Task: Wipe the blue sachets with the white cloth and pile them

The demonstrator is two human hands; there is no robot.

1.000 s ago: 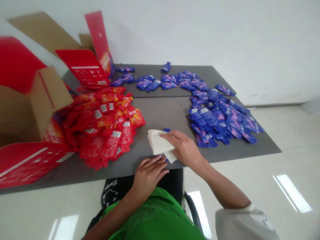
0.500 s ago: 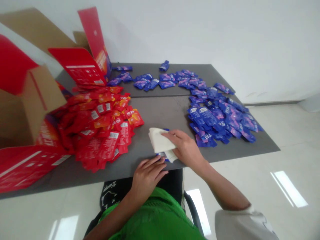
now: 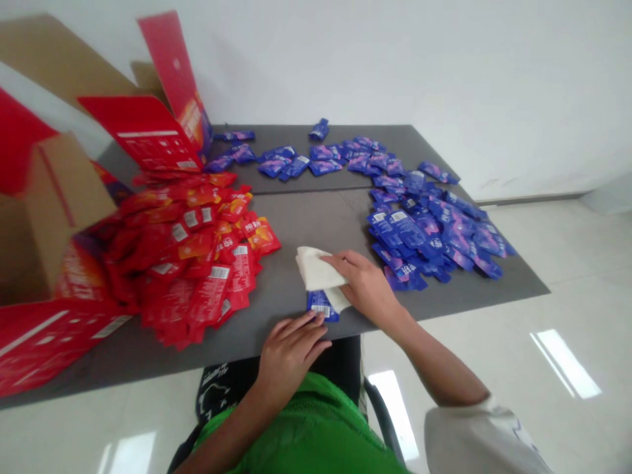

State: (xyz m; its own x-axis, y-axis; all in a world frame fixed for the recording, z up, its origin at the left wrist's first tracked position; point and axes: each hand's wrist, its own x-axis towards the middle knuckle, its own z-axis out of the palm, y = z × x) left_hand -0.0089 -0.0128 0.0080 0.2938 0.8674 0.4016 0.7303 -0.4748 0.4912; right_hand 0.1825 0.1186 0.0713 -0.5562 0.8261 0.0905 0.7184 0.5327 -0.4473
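Observation:
A folded cream cloth (image 3: 318, 270) is gripped in my right hand (image 3: 368, 288), over the front part of the table. Partly beneath the cloth lies one blue sachet (image 3: 320, 305) with a white barcode label, its upper part hidden. My left hand (image 3: 291, 349) rests at the table's front edge, fingers stretched out, fingertips on the sachet's lower edge. To the left is a heap of red and orange sachets (image 3: 197, 243). A pile of blue sachets (image 3: 429, 224) lies on the right.
Two opened red cardboard boxes, one in front (image 3: 69, 322) and one behind (image 3: 148, 131), stand at the left. More blue sachets (image 3: 276, 161) are strewn along the back of the grey table (image 3: 311, 217). A white wall (image 3: 320, 59) rises behind it.
My right hand has shifted the cloth slightly upward, so more of the blue sachet shows below it. My left hand has stayed on the sachet's edge. The view has tilted slightly.

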